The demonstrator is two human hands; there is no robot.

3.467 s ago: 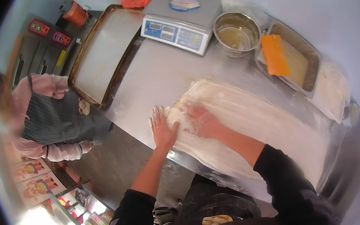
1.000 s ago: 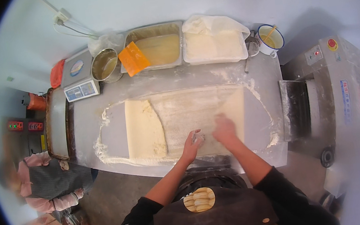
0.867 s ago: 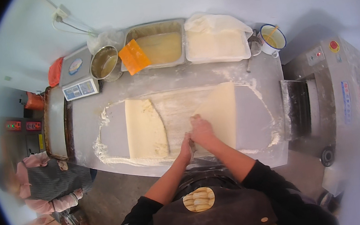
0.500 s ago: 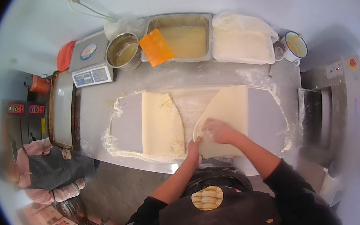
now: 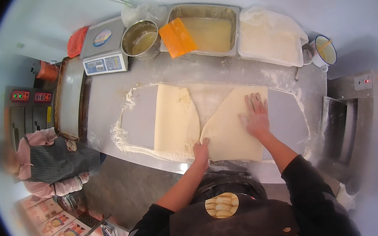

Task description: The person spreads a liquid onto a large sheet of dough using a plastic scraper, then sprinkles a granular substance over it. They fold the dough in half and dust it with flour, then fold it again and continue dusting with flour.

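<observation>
A wide, thin sheet of dough (image 5: 230, 136) lies on the steel worktable, its right end folded inward with a slanting edge. My left hand (image 5: 201, 152) pinches the near left corner of that folded part between thumb and fingers. Flat on top of the same fold rests my right hand (image 5: 256, 115), its floury fingers spread and pointing away from me. The left end of the dough, also a folded flap (image 5: 175, 120), has a ragged inner edge. Between the two flaps shows a paler, smeared strip (image 5: 208, 98).
Along the back stand a scale (image 5: 103, 52), a steel pot (image 5: 142, 41), a deep tray (image 5: 208, 33) with an orange scraper (image 5: 177, 37), a plastic-covered white tub (image 5: 269, 39) and an enamel mug (image 5: 325, 53). A machine (image 5: 371, 107) stands right; a person (image 5: 54, 156) is at left.
My right hand has moved from near the fold's left edge rightward and away, and now lies flat. My left hand still holds the corner. The right flap's edge looks straighter and smoother.
</observation>
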